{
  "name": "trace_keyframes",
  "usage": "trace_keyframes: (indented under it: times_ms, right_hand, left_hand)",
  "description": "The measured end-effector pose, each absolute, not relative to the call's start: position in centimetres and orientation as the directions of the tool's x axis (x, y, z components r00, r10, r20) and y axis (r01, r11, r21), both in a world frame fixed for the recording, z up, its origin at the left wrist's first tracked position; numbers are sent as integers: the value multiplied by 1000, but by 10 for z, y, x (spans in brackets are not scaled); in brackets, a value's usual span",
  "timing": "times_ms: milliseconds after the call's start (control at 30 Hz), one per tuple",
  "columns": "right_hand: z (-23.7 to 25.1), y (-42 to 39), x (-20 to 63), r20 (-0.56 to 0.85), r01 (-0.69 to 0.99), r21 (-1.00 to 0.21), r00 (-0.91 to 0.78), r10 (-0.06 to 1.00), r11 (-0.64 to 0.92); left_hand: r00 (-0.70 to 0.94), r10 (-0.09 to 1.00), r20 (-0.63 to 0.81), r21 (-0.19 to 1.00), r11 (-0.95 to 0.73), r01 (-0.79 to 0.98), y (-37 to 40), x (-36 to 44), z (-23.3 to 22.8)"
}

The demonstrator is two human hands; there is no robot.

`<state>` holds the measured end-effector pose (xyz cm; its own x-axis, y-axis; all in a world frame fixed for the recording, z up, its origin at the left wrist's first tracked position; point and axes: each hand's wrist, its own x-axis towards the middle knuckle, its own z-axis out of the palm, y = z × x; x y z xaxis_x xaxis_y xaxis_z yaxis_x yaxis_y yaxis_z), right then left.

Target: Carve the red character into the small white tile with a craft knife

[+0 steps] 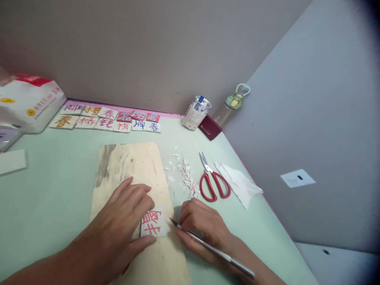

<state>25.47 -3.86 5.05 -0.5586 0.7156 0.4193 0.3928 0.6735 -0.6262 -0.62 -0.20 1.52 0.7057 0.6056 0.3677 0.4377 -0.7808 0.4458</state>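
A small white tile (pixel 154 222) with a red character on it lies on a pale wooden board (pixel 142 162). My left hand (pixel 127 213) grips the tile between thumb and fingers, pressing it against the board and covering its left part. In my right hand (pixel 204 227) is a craft knife (pixel 218 252) with a slim metal handle, held like a pen. Its blade tip points left, just short of the tile's right edge and apart from it. White shavings (pixel 185 174) are scattered beside the board's right edge.
Red-handled scissors (pixel 213 180) and a crumpled tissue (pixel 237 184) lie to the right. Several lettered tiles (pixel 113 120) line the back, near a can (pixel 196 113), a dark red booklet (pixel 210 127) and a bottle (pixel 231 105). A tissue pack (pixel 32 103) and white slab (pixel 13 161) sit left.
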Motion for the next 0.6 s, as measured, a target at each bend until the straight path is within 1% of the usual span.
trace_keyframes:
  times_ms: [167, 300, 367, 433, 533, 600]
  right_hand:
    - [59, -40, 254, 386, 427, -662, -510, 769, 616]
    - [59, -42, 254, 378, 497, -660, -430, 820, 564]
    - [58, -42, 254, 373, 515, -657, -413, 831, 551]
    - [57, -41, 255, 370, 517, -648, -427, 825, 559]
    - [57, -40, 256, 400, 517, -590, -481, 780, 621]
    - [58, -42, 257, 373, 562, -507, -539, 755, 653]
  left_hand:
    - [664, 635, 395, 478, -759, 442, -5, -1, 18]
    - [650, 688, 324, 578, -687, 440, -10, 6, 22]
    - [667, 672, 321, 620, -682, 388, -11, 8, 23]
    - [700, 636, 324, 633, -696, 339, -10, 9, 23]
    - [724, 603, 335, 622, -719, 310, -6, 11, 24]
    - [718, 598, 356, 600, -735, 315, -3, 12, 25]
